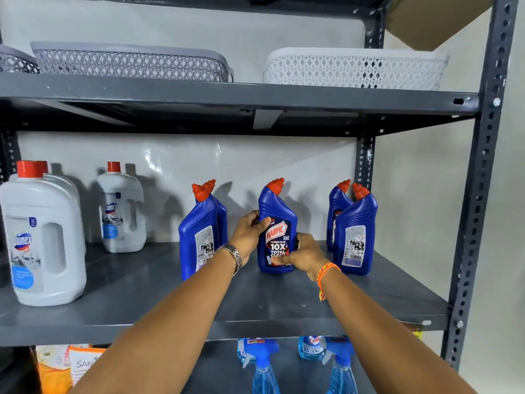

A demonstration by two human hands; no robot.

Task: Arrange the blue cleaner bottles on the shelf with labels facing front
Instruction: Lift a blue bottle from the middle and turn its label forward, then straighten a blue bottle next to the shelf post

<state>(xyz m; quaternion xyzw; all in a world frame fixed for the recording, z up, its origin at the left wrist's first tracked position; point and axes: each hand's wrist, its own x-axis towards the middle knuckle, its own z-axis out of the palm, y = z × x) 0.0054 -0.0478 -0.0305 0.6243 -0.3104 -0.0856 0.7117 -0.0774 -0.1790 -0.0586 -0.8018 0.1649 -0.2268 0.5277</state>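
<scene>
Several blue cleaner bottles with red caps stand on the middle shelf [142, 280]. The centre bottle [277, 211] stands upright with its front label facing me. My left hand [248, 231] grips its left side and my right hand [305, 255] grips its lower right. To the left is a pair of blue bottles [200, 231], the front one showing its back label. On the right stands another pair; the front bottle [355, 231] shows its back label, and the one behind [338, 200] is partly hidden.
White jugs with red caps stand at the left of the same shelf, a large one [42, 237] in front and a smaller one [122, 206] further back. A grey basket [130, 62] and a white basket [355, 68] sit on the shelf above. Spray bottles [261, 362] stand below. A metal upright [480, 194] borders the right.
</scene>
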